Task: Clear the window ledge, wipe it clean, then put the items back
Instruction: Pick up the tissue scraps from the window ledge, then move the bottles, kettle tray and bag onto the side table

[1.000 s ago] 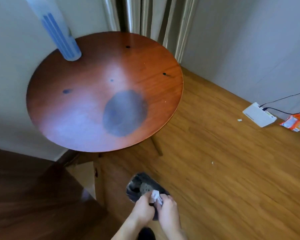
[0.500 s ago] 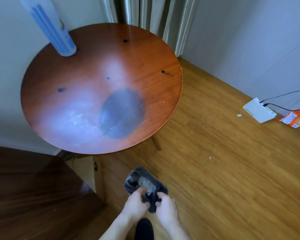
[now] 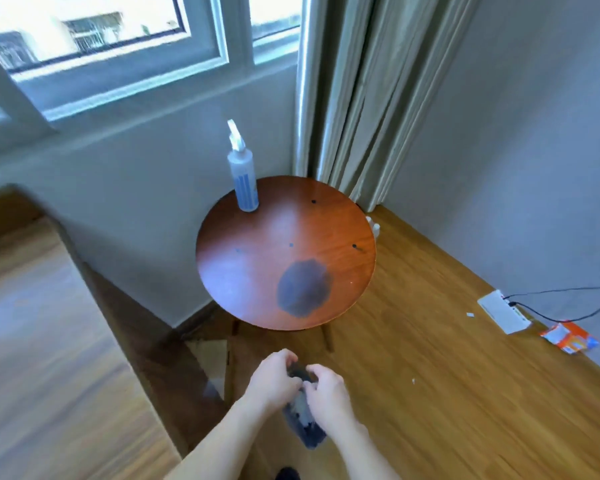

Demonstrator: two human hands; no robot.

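Nearest the camera, the left hand [image 3: 274,379] and the right hand [image 3: 328,393] meet low in the view, and the fingers [image 3: 321,372] of both curl round a dark bag [image 3: 303,424] that hangs between them; its mouth is bunched under the grip, which suggests it is being closed or carried off, though its contents cannot be made out. Beyond the hands stands a round wooden tabletop [image 3: 250,271] with a dull grey patch [image 3: 303,287] toward its near edge and a few small dark spots. A spray bottle [image 3: 243,174] stands upright at the far rim, close to the wall, probably parked there within reach of the window ledge [image 3: 125,95] above it. The ledge, as far as the blurred view shows, carries no items, so wiping or returning the items appears outstanding. To the right, curtains [image 3: 354,98] hang in the corner; on the wooden floor [image 3: 430,393] lie a white box with cables [image 3: 503,311] and an orange packet [image 3: 568,337].
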